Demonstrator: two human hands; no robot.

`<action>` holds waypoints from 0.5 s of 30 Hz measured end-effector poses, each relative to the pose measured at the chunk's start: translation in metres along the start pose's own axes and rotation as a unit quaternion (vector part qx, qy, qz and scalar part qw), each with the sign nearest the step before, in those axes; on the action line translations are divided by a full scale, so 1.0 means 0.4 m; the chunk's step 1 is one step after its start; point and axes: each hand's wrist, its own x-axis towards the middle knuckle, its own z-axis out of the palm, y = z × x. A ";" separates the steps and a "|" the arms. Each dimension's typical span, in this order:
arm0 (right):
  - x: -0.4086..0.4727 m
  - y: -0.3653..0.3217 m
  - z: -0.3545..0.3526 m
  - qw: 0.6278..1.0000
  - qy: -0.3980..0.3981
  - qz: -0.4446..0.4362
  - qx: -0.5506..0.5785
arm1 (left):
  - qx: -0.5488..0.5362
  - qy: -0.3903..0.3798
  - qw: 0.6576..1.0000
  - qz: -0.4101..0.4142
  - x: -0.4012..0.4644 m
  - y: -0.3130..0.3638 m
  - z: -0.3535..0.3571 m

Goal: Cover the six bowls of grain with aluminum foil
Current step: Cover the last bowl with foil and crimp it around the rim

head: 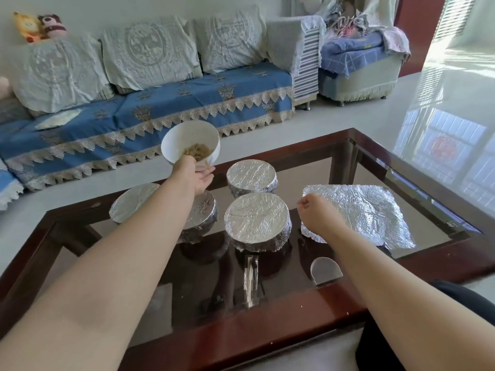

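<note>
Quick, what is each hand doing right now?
Left hand: holds the uncovered white bowl of grain, lifted and tilted.
Right hand: fingers curled at the foil sheet edge; a grip cannot be told.

A glass-topped table with a dark wooden frame (267, 328) fills the near scene. Far behind it stands a sofa (160, 103) under a blue cover with lace cushions. Two plush toys (40, 26) sit on its far left back. An armchair (359, 65) heaped with cloths stands at far right.
</note>
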 end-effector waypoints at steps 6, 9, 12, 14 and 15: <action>-0.048 -0.032 0.002 0.997 0.003 -0.074 0.027 | 0.001 -0.120 0.993 -0.016 -0.092 -0.022 -0.061; -0.068 -0.042 0.009 0.996 0.000 -0.091 0.022 | 0.002 -0.130 0.991 -0.023 -0.101 -0.039 -0.069; -0.070 -0.047 0.009 0.996 0.001 -0.091 0.017 | 0.029 -0.142 0.989 -0.024 -0.124 -0.059 -0.078; -0.066 -0.047 -0.001 0.997 0.005 -0.079 0.010 | 0.057 -0.164 0.985 -0.019 -0.142 -0.072 -0.099; -0.064 -0.044 -0.005 0.997 0.008 -0.074 0.003 | 0.073 -0.178 0.981 -0.018 -0.153 -0.076 -0.115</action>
